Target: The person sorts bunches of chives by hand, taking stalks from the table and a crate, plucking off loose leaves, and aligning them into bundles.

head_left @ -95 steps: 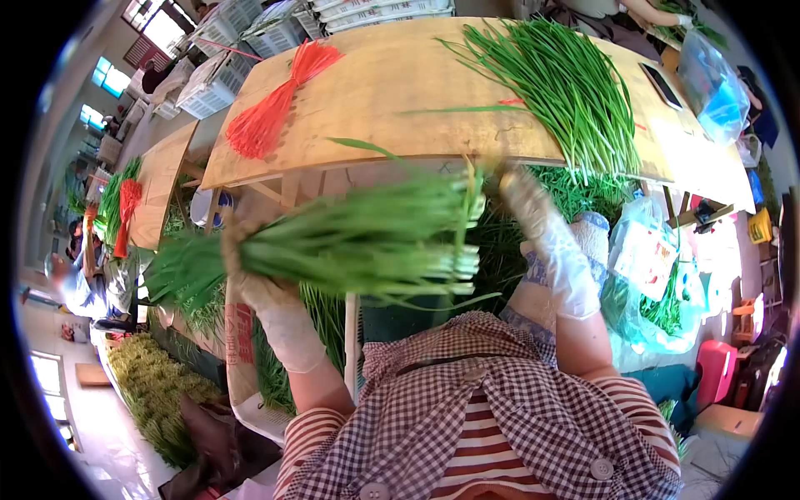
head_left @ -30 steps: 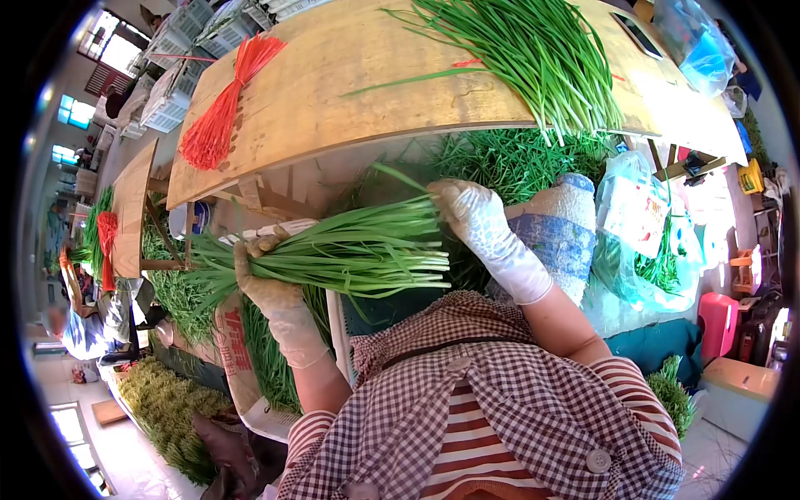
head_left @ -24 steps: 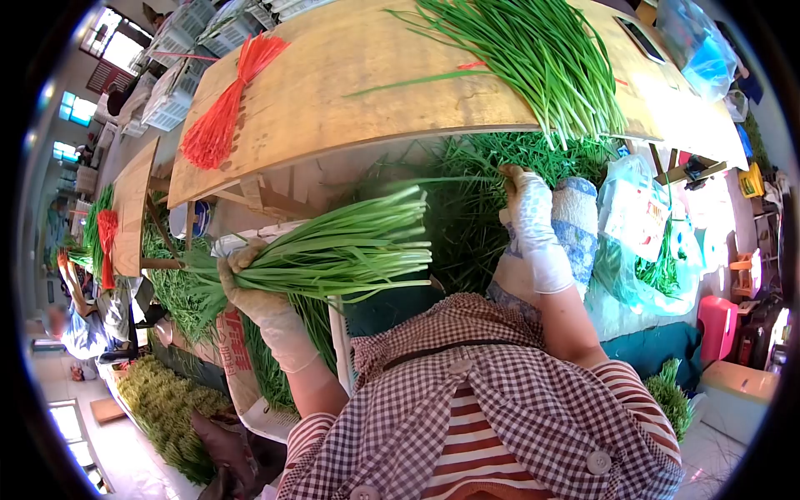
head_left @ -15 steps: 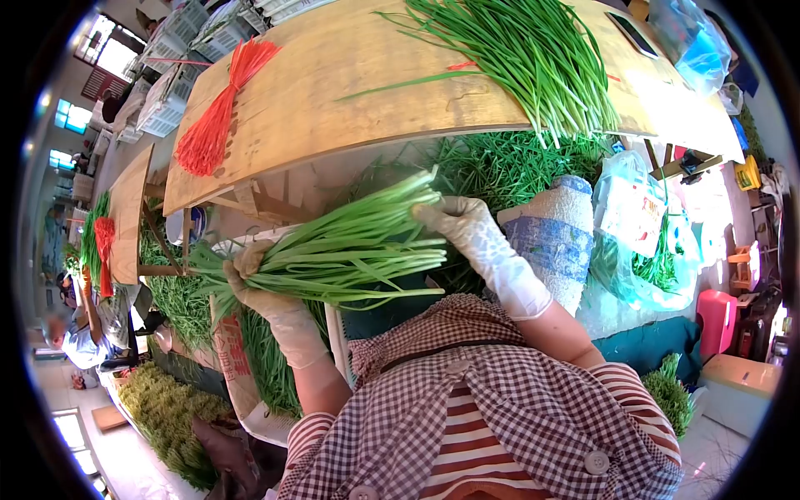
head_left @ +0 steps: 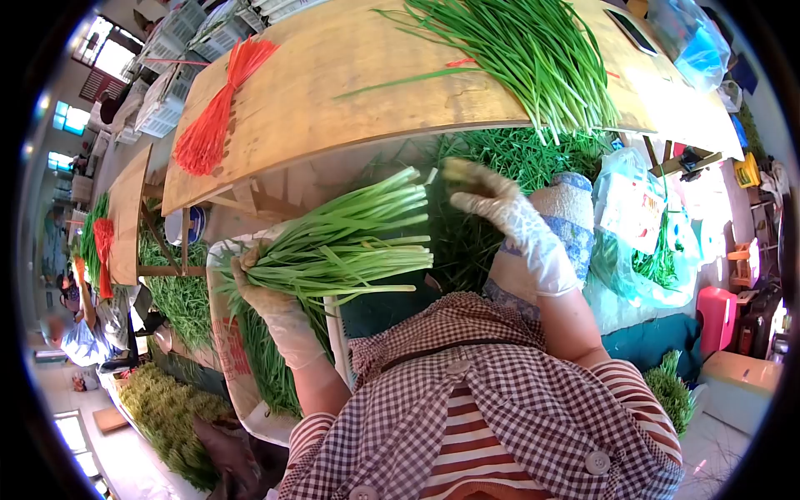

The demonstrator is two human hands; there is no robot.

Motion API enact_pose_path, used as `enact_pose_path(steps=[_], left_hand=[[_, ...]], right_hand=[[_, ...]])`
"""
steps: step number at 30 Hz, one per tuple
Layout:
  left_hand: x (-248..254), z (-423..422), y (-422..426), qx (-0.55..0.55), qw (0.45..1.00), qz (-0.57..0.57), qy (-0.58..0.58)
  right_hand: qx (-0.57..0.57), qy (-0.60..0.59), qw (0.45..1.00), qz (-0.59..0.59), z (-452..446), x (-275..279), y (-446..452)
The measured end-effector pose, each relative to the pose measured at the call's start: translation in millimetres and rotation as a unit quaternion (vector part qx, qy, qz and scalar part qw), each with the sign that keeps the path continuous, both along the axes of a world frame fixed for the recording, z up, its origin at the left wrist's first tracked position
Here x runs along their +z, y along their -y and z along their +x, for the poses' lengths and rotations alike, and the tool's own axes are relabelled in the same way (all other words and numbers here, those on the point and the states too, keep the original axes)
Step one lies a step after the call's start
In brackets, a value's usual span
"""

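Note:
In my gloved left hand (head_left: 268, 300) is a bunch of long green stalks (head_left: 358, 237), gripped near the leafy end. Its pale cut ends fan out toward the right. My gloved right hand (head_left: 500, 204) is just right of those ends, apart from the bunch, its fingers spread and blurred by motion. Nothing shows clearly between them. Beyond both hands, a larger pile of the same stalks (head_left: 533, 62) lies on the wooden table (head_left: 350, 92). A tied bundle of red strips (head_left: 218, 112) rests on the table's left part.
Loose green leaves (head_left: 500, 154) lie beneath the table's edge. A white crate (head_left: 271, 429) with greens stands at my left side. To the right hangs a plastic bag (head_left: 633, 217). A phone (head_left: 631, 32) lies on the table. Another person (head_left: 83, 333) is at far left.
My right hand has moved off the stalk ends to the right, and its fingers have spread. The bunch in my left hand has shifted slightly left.

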State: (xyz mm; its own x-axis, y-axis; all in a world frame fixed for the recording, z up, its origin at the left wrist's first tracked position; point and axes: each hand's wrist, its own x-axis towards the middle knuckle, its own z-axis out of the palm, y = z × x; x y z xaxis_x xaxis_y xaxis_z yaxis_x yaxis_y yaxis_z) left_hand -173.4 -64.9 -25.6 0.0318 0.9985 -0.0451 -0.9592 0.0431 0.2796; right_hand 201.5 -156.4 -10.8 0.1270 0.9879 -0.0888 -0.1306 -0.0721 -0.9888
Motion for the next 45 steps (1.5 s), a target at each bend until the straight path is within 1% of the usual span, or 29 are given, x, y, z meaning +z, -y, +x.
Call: enact_pose_path(steps=[1,2,3,6,8,9,12,13,14,15,18,19,20,21,23,25,26,29,30,31,33,34,35,36,37,39,41,42,45], left_hand=[[3,8,2,-0.012,1.000,-0.015,0.007],[6,17,6,-0.022,0.999,0.014,-0.043],[8,23,6,0.007,0.998,-0.019,-0.053],[11,33,4,0.090,0.988,-0.080,-0.095],[0,19,0,-0.022,0.998,0.054,-0.024],[-5,13,-2,-0.078,0.990,0.120,0.012],[6,14,1,-0.079,0.983,0.088,0.138],[6,11,2,-0.061,0.989,0.082,0.105],[7,4,2,-0.043,0.994,0.076,0.072],[8,-2,1,-0.025,0.997,0.070,0.039],[1,-2,-5,0.000,0.997,0.074,-0.010],[1,3,-5,0.013,0.997,0.073,-0.022],[2,9,-5,0.025,0.997,0.073,-0.030],[4,15,-4,0.039,0.998,0.043,-0.019],[9,24,-4,0.061,0.998,-0.015,0.002],[9,24,-3,0.046,0.999,-0.001,-0.025],[7,22,-4,0.043,0.999,0.006,-0.016],[21,28,2,0.069,0.996,-0.028,-0.051],[26,31,3,0.082,0.993,-0.047,-0.073],[25,26,2,0.078,0.995,-0.039,-0.051],[20,11,1,0.074,0.997,-0.021,-0.003],[28,14,5,0.091,0.995,-0.034,-0.021],[27,11,4,0.045,0.998,0.023,0.023],[25,6,1,-0.003,0.995,0.079,0.066],[27,7,1,-0.052,0.984,0.133,0.110],[26,10,1,0.017,0.993,0.108,0.045],[19,6,-4,0.081,0.992,0.098,-0.005],[20,7,-4,0.073,0.992,0.107,0.004],[27,11,-3,0.040,0.989,0.137,0.043]], right_hand=[[0.039,-0.049,0.998,0.027,-11,11,-1],[0.047,-0.131,0.990,0.011,-20,12,-4],[0.055,-0.214,0.975,-0.006,-27,12,-7],[-0.029,-0.056,0.998,-0.020,-31,17,-12],[-0.062,0.058,0.996,-0.023,-30,13,-12],[-0.102,0.007,0.995,-0.004,-25,14,-10],[-0.227,-0.143,0.963,0.041,13,10,-4],[-0.279,-0.193,0.939,0.057,32,-4,-6],[-0.266,-0.049,0.961,0.060,50,-18,-9],[-0.250,0.177,0.952,0.007,49,-17,-5],[-0.058,0.041,0.997,0.006,11,12,12],[-0.048,0.036,0.997,0.053,-5,16,14],[-0.062,0.074,0.992,0.082,-23,22,14],[-0.061,0.225,0.955,0.181,-30,26,10],[-0.043,0.358,0.905,0.227,-45,25,1],[-0.055,0.347,0.906,0.235,-46,12,-6],[-0.088,0.344,0.910,0.215,-49,7,-6],[-0.062,0.527,0.815,0.233,-46,7,-6],[-0.061,0.545,0.814,0.192,-42,-8,-9],[-0.086,0.613,0.782,0.071,-36,-8,-10],[-0.118,0.598,0.789,-0.072,1,-23,-16],[-0.150,0.560,0.814,-0.042,13,-24,-10],[-0.181,0.519,0.835,-0.013,19,-26,-5],[-0.158,0.234,0.959,-0.010,17,-26,-5],[-0.115,0.170,0.979,0.009,8,-14,-2],[-0.030,0.039,0.998,0.047,-16,15,6],[-0.004,0.157,0.982,0.102,-33,27,7],[-0.019,0.235,0.963,0.129,-41,31,5],[-0.056,0.120,0.984,0.120,-50,14,-1]])
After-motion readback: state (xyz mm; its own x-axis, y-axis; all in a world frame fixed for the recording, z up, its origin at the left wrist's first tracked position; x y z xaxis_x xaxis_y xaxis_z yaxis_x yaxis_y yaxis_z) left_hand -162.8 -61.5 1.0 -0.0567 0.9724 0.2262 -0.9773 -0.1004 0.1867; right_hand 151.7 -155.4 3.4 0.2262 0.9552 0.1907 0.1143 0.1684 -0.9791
